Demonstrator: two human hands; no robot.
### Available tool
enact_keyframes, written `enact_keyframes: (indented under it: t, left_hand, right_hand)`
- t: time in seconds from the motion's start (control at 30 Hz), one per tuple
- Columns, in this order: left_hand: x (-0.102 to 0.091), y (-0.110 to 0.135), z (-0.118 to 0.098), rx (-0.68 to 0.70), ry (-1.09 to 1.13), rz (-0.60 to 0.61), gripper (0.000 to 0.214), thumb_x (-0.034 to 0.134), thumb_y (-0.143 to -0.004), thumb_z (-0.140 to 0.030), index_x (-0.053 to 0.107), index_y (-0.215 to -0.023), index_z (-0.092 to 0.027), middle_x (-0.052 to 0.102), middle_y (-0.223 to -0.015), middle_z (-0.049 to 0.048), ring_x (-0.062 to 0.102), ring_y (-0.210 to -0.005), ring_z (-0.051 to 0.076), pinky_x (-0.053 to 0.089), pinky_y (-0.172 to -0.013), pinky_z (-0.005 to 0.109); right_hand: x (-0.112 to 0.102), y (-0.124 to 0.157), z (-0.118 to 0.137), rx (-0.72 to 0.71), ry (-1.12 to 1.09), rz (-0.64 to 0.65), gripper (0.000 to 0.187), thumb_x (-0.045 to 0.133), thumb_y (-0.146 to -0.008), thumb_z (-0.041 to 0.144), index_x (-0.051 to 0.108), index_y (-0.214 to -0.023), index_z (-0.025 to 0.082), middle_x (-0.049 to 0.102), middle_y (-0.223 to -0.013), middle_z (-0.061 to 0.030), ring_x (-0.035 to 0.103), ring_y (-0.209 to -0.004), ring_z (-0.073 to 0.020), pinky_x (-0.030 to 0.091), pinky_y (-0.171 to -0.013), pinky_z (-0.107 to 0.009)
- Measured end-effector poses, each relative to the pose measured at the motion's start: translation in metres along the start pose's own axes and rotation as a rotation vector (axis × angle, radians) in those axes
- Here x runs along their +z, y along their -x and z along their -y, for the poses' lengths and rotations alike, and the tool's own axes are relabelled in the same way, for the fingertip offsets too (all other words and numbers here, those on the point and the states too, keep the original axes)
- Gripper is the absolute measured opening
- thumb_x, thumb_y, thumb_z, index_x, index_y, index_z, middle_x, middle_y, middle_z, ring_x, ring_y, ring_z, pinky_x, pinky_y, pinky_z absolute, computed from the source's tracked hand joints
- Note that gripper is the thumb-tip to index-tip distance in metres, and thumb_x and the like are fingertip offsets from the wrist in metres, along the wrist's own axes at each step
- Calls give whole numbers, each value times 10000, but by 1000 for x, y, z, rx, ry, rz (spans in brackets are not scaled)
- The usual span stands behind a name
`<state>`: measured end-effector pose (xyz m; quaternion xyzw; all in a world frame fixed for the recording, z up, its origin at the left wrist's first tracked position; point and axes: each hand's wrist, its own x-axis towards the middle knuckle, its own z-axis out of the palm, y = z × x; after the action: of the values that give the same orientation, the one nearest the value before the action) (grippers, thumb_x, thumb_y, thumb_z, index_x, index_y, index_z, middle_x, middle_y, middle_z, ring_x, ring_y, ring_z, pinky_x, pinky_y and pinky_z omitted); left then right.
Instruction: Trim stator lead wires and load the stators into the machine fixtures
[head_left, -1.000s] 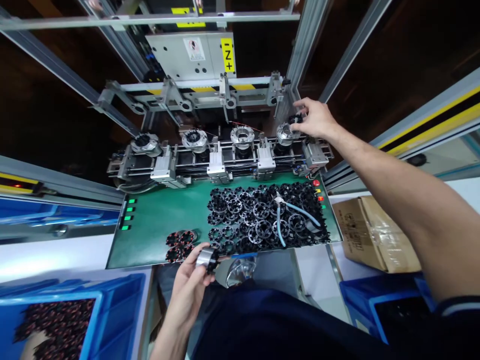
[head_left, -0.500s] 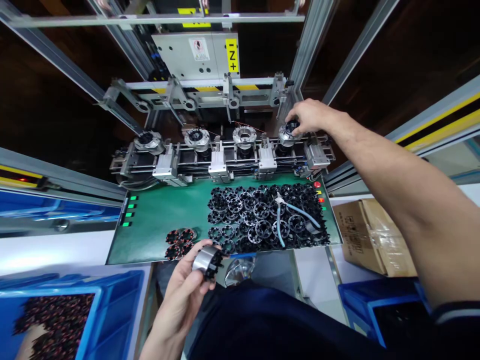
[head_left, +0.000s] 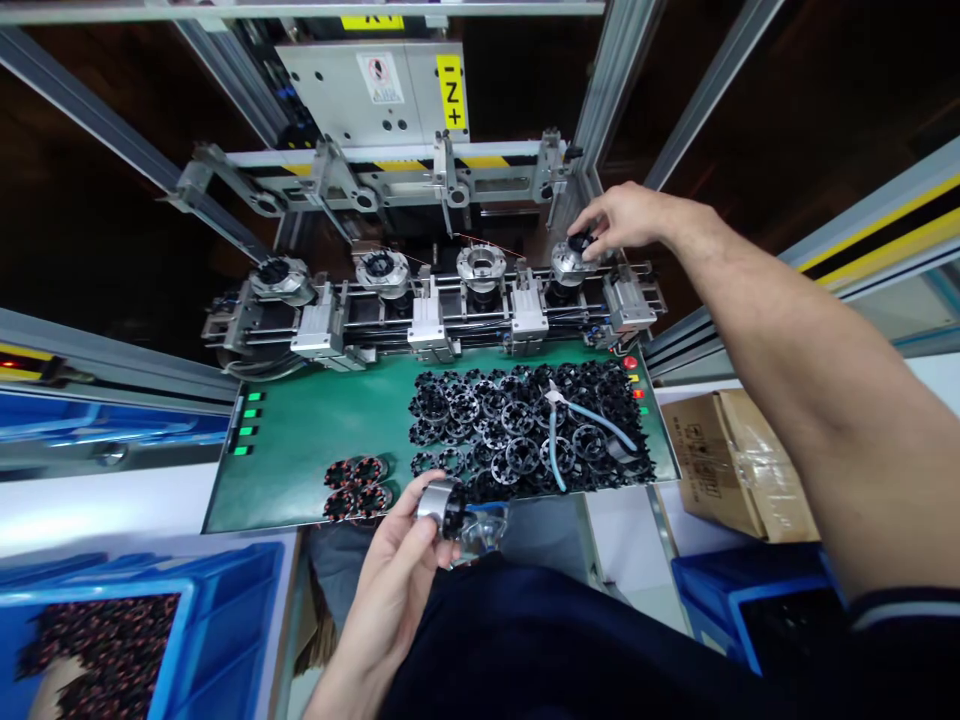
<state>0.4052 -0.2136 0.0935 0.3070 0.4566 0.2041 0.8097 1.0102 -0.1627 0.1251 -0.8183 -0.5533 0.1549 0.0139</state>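
My left hand (head_left: 394, 565) is closed around a stator core (head_left: 433, 502), a smooth silver ring with black toothed plastic at one end, held over the table's front edge. At the rightmost round metal fixture (head_left: 568, 270), my right hand (head_left: 628, 215) pinches a black toothed part (head_left: 580, 242) at the fixture's top. Whether that part is seated or raised, I cannot tell. Two fixtures to the left, a black toothed core (head_left: 380, 264) sits in its holder, and another core (head_left: 273, 270) sits in the far left one. The third fixture (head_left: 481, 262) shows an open ring.
Many black toothed rings (head_left: 517, 415) cover the right of the green table (head_left: 292, 420), with blue-handled cutters (head_left: 556, 440) on top. Several red-and-black rings (head_left: 356, 487) lie at the front. Blue bins (head_left: 191, 620) and a cardboard box (head_left: 720, 460) flank the table. Machine arms (head_left: 442, 170) hang above.
My left hand has moved right with the stator core and turned it, so its black end faces right. My right hand stays at the rightmost fixture. The whole view has shifted slightly.
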Motion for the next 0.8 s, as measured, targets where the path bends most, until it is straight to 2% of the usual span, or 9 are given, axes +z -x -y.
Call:
enact_keyframes:
  t: [0.13, 0.23, 0.33, 0.4, 0.47, 0.53, 0.63, 0.7, 0.8]
  left_hand:
    - [7, 5, -2, 2, 99, -22, 614, 1132, -842, -518, 899, -1361, -288, 771, -970, -7, 669, -717, 103, 654, -749, 237]
    - [11, 4, -1, -8, 169, 16, 600, 1134, -833, -552, 891, -1314, -288, 833, -1001, 6, 678, -694, 108, 664, -714, 252]
    - [23, 1, -1, -44, 216, 191, 631, 1143, -782, -652, 871, -1187, -253, 900, -1099, 41, 510, -541, 42, 643, -644, 271]
    - [35, 2, -3, -49, 263, 277, 653, 1155, -758, -669, 855, -1156, -248, 919, -1146, 51, 437, -510, 15, 632, -643, 270]
    - [46, 5, -9, -43, 312, 313, 665, 1177, -741, -640, 848, -1163, -246, 916, -1133, 39, 444, -523, 13, 618, -649, 250]
    - [54, 8, -17, -47, 360, 328, 670, 1197, -724, -599, 836, -1160, -242, 897, -1093, 15, 454, -540, 15, 601, -646, 230]
    - [54, 10, -28, -56, 436, 336, 667, 1221, -696, -553, 800, -1103, -233, 861, -1051, -19, 434, -545, 8, 572, -624, 207]
    - [51, 8, -33, -51, 475, 336, 681, 1228, -677, -550, 768, -1057, -222, 831, -1015, -37, 422, -545, 4, 553, -606, 195]
    - [48, -1, -33, -16, 481, 352, 679, 1213, -702, -563, 737, -1052, -227, 756, -915, -75, 426, -549, 8, 560, -622, 191]
  right_hand:
    - [23, 27, 17, -40, 102, -139, 644, 922, -1012, 354, 806, -1621, 177, 777, -1536, -167, 734, -1408, -368, 583, -1277, -551]
    - [61, 56, 37, -8, 292, -244, 905, 766, -1087, 458, 513, -1861, 65, 371, -1936, -258, 398, -1769, -518, 493, -1354, -720]
    - [86, 71, 52, 61, 366, -200, 1146, 783, -1042, 409, 223, -1935, -40, 155, -1983, -325, 215, -1839, -573, 382, -1405, -784]
    - [86, 73, 60, 85, 384, -159, 1182, 831, -1005, 412, 245, -1922, -50, 123, -1977, -349, 173, -1838, -608, 304, -1420, -828]
    - [77, 78, 75, 96, 372, -200, 1164, 852, -991, 439, 318, -1894, -65, 185, -1950, -383, 202, -1816, -640, 266, -1414, -861]
    - [65, 94, 105, 45, 213, -318, 1124, 846, -997, 474, 387, -1878, -52, 388, -1866, -399, 389, -1739, -626, 346, -1392, -840]
    - [53, 145, 175, -287, -474, -276, 930, 793, -1072, 596, 541, -1863, 175, 762, -1574, -214, 792, -1365, -399, 658, -1198, -626]
    - [49, 186, 226, -547, -773, -20, 784, 792, -1113, 635, 619, -1810, 320, 832, -1432, -106, 846, -1106, -289, 729, -987, -505]
    - [43, 229, 287, -638, -707, -112, 674, 959, -1006, 595, 795, -1605, 333, 844, -1299, -54, 781, -930, -218, 652, -755, -387]
